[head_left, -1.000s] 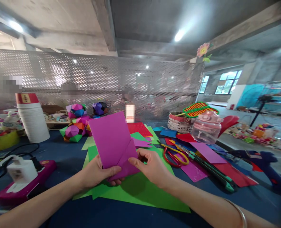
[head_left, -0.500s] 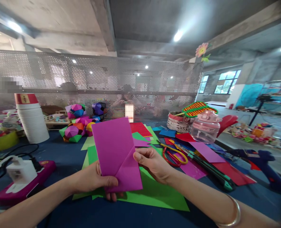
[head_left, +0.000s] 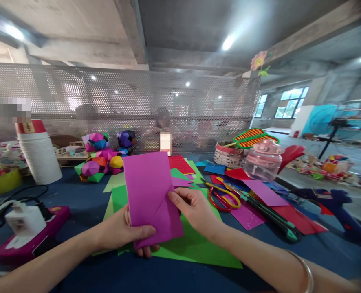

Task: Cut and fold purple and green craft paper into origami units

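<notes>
A purple sheet of paper [head_left: 150, 183], with a diagonal crease line and flap edge across its lower right, is held up between both hands. My left hand [head_left: 128, 230] grips its lower left corner, thumb on the front and fingers behind. At the right edge, my right hand [head_left: 195, 209] pinches the paper between thumb and curled fingers. Beneath the hands lie green paper sheets [head_left: 205, 248] on the dark blue table [head_left: 174, 278]. Right of my right hand are red-and-yellow-handled scissors [head_left: 223, 197] and a green-and-black cutter [head_left: 269, 213].
At left stand a purple power strip [head_left: 24, 240] with a white plug, stacked paper cups [head_left: 39, 156] and colourful folded-paper balls [head_left: 96, 162]. On the right are a clear bottle [head_left: 263, 162], a woven basket [head_left: 229, 155], a blue glue gun [head_left: 339, 207] and coloured paper. A perforated screen [head_left: 168, 93] stands behind.
The purple paper has shifted slightly right and turned a little. My right thumb has slid a bit left over its edge, and the flap lies flatter.
</notes>
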The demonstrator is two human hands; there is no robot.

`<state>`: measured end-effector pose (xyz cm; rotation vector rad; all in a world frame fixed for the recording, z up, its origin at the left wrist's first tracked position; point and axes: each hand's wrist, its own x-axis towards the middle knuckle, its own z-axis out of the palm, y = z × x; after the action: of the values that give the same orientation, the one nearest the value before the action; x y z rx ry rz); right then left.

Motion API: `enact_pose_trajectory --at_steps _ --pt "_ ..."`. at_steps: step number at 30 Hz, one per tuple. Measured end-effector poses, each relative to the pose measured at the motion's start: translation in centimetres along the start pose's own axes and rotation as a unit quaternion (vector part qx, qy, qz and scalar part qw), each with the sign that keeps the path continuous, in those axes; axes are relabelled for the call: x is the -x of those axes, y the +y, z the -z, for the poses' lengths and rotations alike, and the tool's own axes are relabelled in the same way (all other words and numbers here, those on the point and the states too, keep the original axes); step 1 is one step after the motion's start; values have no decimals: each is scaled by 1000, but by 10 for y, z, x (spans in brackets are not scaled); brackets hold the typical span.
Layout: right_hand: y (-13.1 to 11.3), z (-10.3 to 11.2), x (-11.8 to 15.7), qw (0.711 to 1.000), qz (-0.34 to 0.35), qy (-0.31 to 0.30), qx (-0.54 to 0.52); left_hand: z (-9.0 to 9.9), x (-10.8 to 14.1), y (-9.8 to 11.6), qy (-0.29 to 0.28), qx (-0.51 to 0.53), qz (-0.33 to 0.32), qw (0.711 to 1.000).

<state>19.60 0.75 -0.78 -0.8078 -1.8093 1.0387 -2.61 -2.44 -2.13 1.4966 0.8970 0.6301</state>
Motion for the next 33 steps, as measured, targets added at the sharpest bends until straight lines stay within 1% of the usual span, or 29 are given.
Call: enact_pose_trajectory --at_steps 2,5,9,16,19,22,27,33 --pt "2 -2 3 996 24 25 81 -2 -1 -1 8 -3 -2 1000" --pt "4 -5 9 979 57 54 186 -8 0 -1 5 1 -12 1000" --pt "4 -7 11 970 67 61 226 -18 2 0 3 32 -22 999" --pt "3 -6 10 963 79 56 253 -32 3 -2 38 74 -2 997" --pt "3 -6 10 961 90 59 254 -34 4 -2 43 82 -8 996" --pt "2 -5 8 967 88 58 230 -33 4 -2 50 78 -19 995" --pt "3 -3 6 978 67 40 193 -29 4 1 58 59 -21 996" --pt "4 -8 7 989 6 22 149 -30 3 3 66 38 -7 997"
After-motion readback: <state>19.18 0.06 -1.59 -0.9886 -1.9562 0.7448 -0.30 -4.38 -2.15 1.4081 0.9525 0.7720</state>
